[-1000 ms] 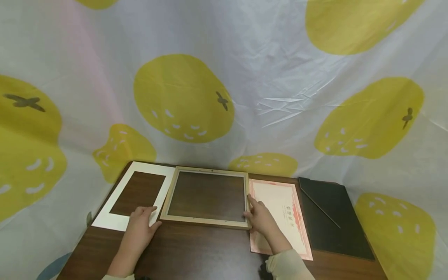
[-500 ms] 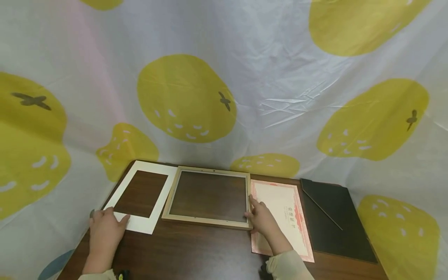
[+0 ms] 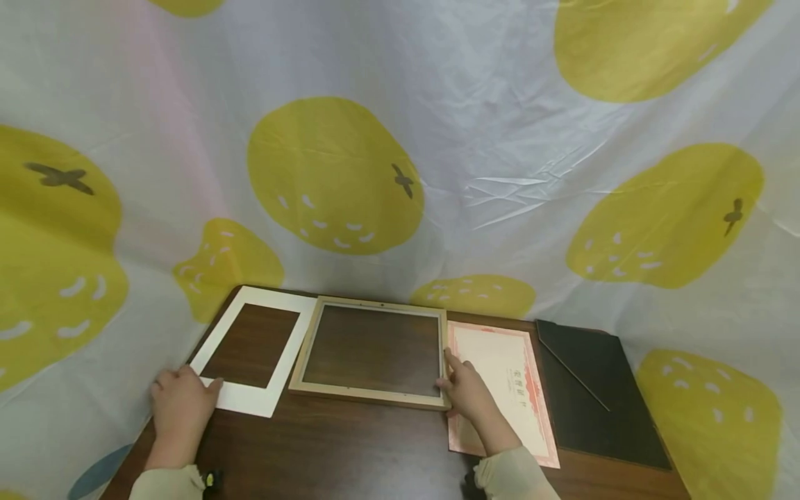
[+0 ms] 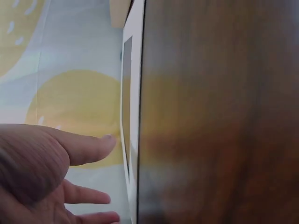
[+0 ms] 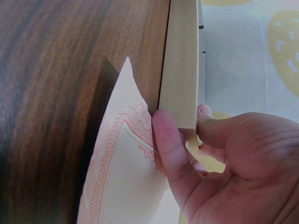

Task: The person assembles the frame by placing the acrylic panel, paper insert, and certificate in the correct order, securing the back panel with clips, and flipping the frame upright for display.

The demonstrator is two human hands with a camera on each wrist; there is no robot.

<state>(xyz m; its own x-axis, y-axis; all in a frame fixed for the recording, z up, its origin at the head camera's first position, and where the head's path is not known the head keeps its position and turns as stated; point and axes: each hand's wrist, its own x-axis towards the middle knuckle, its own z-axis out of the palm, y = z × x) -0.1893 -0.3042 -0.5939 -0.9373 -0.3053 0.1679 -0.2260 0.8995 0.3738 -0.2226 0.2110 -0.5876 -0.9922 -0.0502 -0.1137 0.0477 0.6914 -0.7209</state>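
Note:
My left hand (image 3: 181, 413) is at the near left corner of a white picture mat (image 3: 250, 401), which lies flat with a rectangular opening. In the left wrist view its thumb and fingers (image 4: 88, 148) are extended toward the mat's edge. Right of the mat lies a light wooden picture frame (image 3: 375, 396). My right hand (image 3: 469, 396) grips that frame at its near right corner, thumb on the upper face, other fingers around the outer side. Beneath this hand lies a cream certificate (image 3: 494, 361) with a red border; its corner curls up in the right wrist view.
A black backing board (image 3: 600, 389) with a thin strut (image 3: 573, 375) lies at the right. The brown wooden table (image 3: 331, 451) backs against a hanging cloth (image 3: 450, 139) printed with yellow fruit.
My left hand has moved left from the mat's near right corner to its near left corner, and slightly further outward since half a second ago. The right hand keeps its grip on the frame.

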